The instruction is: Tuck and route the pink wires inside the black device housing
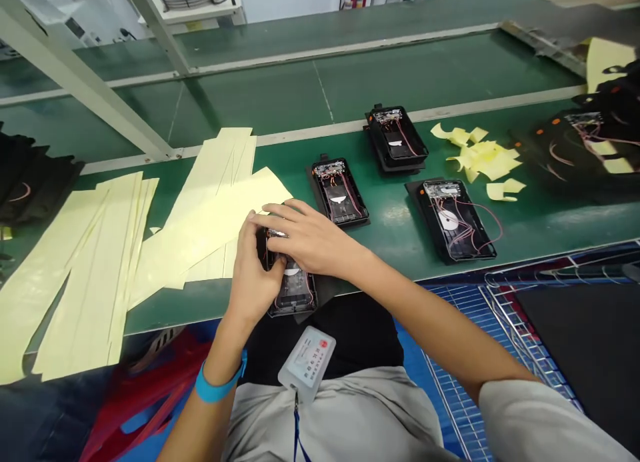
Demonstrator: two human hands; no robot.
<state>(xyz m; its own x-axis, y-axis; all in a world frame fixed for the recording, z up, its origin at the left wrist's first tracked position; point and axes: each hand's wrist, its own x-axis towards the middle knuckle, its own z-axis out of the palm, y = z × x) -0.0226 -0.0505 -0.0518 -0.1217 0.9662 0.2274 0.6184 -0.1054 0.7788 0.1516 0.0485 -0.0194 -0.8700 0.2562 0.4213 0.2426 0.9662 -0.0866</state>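
Observation:
A black plastic housing [293, 292] with thin wires inside lies at the table's near edge, in front of my body. My left hand [254, 269] is wrapped round its left side, thumb over the open top. From the right, my right hand [313, 239] reaches across the upper end, its fingers bent and meeting the left fingertips. What the right fingers pinch there, if anything, is hidden. One pale yellow strip [215, 225] runs up behind the fingertips; whether they touch it I cannot tell. Just beyond my right hand lies another wired housing [345, 194].
More wired housings lie at the back [397, 139] and to the right [455, 225]. Torn yellow pieces [485, 161] sit near a dark heap of parts [560, 155]. Stacked yellow strips [85, 275] cover the left side. A white frame post [100, 89] slants across the upper left.

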